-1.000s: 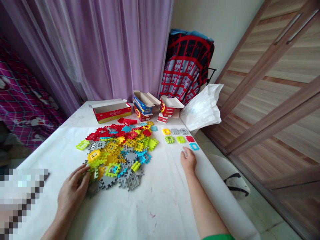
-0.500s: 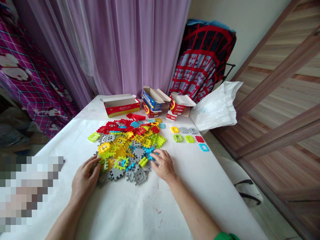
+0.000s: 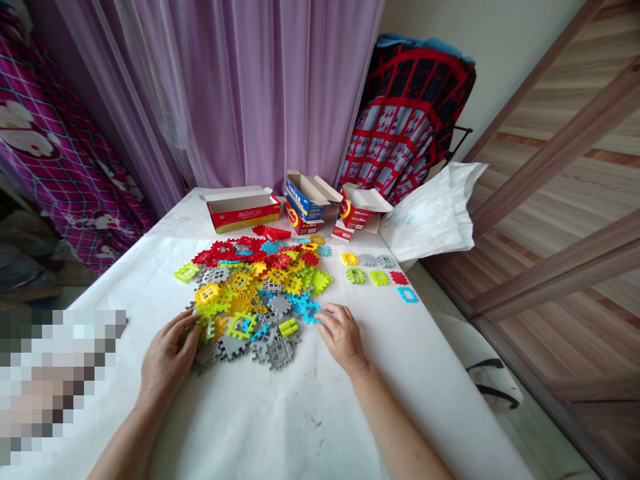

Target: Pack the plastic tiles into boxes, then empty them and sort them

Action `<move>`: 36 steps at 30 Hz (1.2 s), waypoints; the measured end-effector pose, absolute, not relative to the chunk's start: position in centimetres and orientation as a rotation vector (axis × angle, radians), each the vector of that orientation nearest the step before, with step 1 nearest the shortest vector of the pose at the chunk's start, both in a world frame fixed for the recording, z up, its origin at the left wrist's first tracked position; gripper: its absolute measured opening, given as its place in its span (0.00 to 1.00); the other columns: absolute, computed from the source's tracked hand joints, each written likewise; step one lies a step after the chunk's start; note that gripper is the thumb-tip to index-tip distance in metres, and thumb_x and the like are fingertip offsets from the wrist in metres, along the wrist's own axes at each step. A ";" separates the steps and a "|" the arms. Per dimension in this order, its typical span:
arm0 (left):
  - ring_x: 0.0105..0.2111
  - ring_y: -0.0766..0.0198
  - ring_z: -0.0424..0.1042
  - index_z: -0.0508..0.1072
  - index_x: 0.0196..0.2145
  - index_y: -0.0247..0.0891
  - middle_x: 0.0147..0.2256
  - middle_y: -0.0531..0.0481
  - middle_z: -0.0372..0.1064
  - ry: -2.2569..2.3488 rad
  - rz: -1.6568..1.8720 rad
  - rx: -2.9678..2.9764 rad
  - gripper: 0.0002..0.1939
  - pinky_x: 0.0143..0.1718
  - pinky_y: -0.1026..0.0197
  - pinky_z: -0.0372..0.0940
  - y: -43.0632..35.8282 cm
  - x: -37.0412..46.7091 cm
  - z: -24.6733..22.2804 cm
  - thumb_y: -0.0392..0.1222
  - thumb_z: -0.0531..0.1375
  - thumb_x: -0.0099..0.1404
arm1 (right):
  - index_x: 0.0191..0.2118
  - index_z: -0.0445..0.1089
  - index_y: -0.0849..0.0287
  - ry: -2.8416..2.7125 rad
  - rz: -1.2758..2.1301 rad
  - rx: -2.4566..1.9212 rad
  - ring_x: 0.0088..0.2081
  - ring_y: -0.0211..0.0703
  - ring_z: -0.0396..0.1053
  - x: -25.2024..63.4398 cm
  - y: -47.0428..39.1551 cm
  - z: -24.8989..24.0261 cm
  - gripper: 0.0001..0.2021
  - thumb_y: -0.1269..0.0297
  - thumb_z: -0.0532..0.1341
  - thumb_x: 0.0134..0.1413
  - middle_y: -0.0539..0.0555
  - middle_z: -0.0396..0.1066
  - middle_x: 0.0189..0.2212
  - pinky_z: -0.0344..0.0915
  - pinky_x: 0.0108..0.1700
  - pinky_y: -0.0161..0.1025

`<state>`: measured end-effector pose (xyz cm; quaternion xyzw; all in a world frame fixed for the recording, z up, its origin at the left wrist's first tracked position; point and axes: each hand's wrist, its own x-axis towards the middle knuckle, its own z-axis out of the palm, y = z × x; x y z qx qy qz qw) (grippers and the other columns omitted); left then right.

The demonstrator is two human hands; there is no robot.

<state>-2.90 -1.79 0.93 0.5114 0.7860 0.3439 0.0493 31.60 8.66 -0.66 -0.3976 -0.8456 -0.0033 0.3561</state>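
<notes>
A heap of toothed plastic building tiles in yellow, green, grey, red and blue lies on the white-covered table [image 3: 280, 413]. My left hand [image 3: 169, 343] rests at the heap's left edge, its fingers bent but apart from the thumb; the fingertips are partly hidden against the tiles. At the right side of the heap, my right hand [image 3: 343, 337] pinches the edge of a blue building tile [image 3: 311, 312]. Close by lie a bright green ribbed piece [image 3: 289, 327] and a grey window-frame tile [image 3: 280, 353].
Right of the heap, several single tiles lie spaced out, among them a yellow frame [image 3: 349, 259] and a blue frame [image 3: 407, 295]. Behind stand a long red box [image 3: 245, 217], a blue box [image 3: 304, 203] and more red boxes [image 3: 354, 215]. A white bag [image 3: 433, 213] leans at the right edge.
My right hand has shifted right and slightly toward me, with the blue tile at its fingertips moving right too. My left hand stays almost where it was.
</notes>
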 end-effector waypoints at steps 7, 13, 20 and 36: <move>0.51 0.50 0.72 0.76 0.42 0.38 0.51 0.42 0.73 2.411 0.970 1.534 0.25 0.52 0.50 0.68 -1.9 -2.7 1.7 0.56 0.48 0.62 | 0.45 0.74 0.53 -2.004 0.001 -1.229 0.45 0.47 0.69 35.7 9.0 -1.0 0.12 0.68 0.57 0.58 0.56 0.72 0.42 0.68 0.49 0.45; 0.51 0.50 0.72 0.76 0.42 0.39 0.52 0.43 0.72 2.434 0.933 1.531 0.23 0.49 0.49 0.69 -1.8 -2.8 1.8 0.55 0.49 0.62 | 0.45 0.72 0.56 -1.857 0.099 -1.283 0.46 0.47 0.70 38.3 10.4 -1.3 0.13 0.67 0.55 0.56 0.58 0.74 0.42 0.68 0.51 0.46; 0.53 0.50 0.70 0.75 0.43 0.40 0.54 0.43 0.71 2.449 0.859 1.504 0.28 0.51 0.50 0.68 -1.6 -2.8 1.8 0.59 0.46 0.61 | 0.52 0.69 0.54 -2.120 0.262 -1.336 0.58 0.52 0.63 38.8 11.0 -1.4 0.24 0.70 0.61 0.46 0.56 0.70 0.54 0.59 0.59 0.51; 0.55 0.47 0.69 0.74 0.43 0.43 0.55 0.47 0.70 2.431 0.879 1.501 0.23 0.53 0.44 0.67 -1.9 -3.1 1.9 0.58 0.50 0.62 | 0.45 0.69 0.56 -1.695 -0.060 -1.677 0.41 0.50 0.71 39.5 11.7 -3.1 0.18 0.61 0.63 0.45 0.56 0.76 0.39 0.66 0.46 0.46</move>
